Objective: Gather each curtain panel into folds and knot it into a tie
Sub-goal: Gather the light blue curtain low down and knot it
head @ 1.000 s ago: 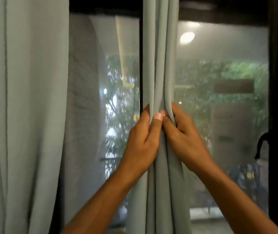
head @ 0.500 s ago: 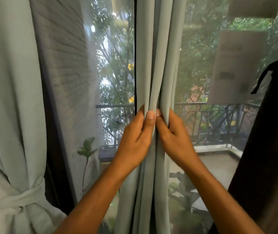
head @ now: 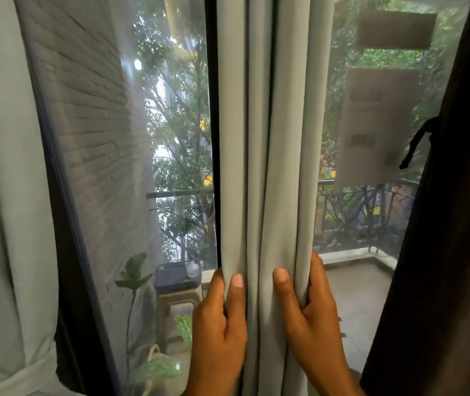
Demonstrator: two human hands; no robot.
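Note:
A pale grey-green curtain panel (head: 265, 138) hangs gathered into narrow vertical folds in front of the window's middle post. My left hand (head: 218, 324) grips the folds on the panel's left side, thumb in front and fingers behind. My right hand (head: 311, 315) grips the folds on its right side the same way. A strip of cloth shows between my two thumbs. At the far left hangs another pale panel (head: 2, 195), with a knotted band (head: 19, 375) of its own cloth around it low down.
A dark curtain (head: 451, 224) with a black tie loop (head: 416, 144) fills the right edge. The dark window frame (head: 65, 281) stands between the left panel and the glass. Outside are a brick wall, potted plants (head: 133, 278), a stool and a balcony railing (head: 365, 212).
The view has tilted downward. My hands have slid down the gathered panel and moved apart, so my thumbs no longer touch each other.

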